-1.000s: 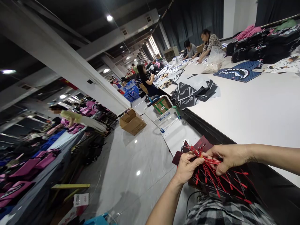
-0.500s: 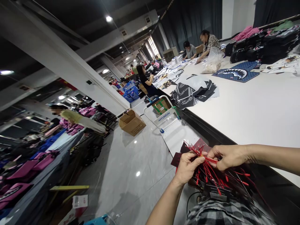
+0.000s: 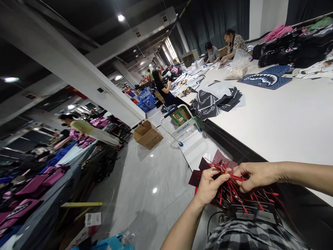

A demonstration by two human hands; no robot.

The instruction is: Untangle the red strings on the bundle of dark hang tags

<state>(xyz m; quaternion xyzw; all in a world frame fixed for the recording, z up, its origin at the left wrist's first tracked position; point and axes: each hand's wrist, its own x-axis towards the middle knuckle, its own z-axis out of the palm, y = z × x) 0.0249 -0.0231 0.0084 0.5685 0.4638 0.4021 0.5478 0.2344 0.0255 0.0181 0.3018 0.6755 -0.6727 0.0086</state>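
A bunch of red hang-tag strings point(image 3: 237, 177) is gathered between my two hands, with an orange-yellow band around its middle. My left hand point(image 3: 209, 184) is closed on the bunch, thumb laid across it just below the band. From the right, my right hand point(image 3: 251, 176) pinches the strings between thumb and fingers. Loose red ends fan out below. Dark maroon hang tags point(image 3: 196, 178) stick out above and left of my left hand. Black tags point(image 3: 241, 211) with pale labels hang near my checked clothing.
A long white table point(image 3: 286, 128) runs along the right, bearing black printed panels point(image 3: 208, 104), a blue shark-print piece point(image 3: 267, 79) and a plastic bag point(image 3: 238, 66). A trolley point(image 3: 183, 129) and cardboard box point(image 3: 148, 135) stand on the floor. Several people work around.
The view has shifted slightly. Both hands keep their hold on the strings. More black tags now show beneath the bunch, and the maroon tags at the top have spread.
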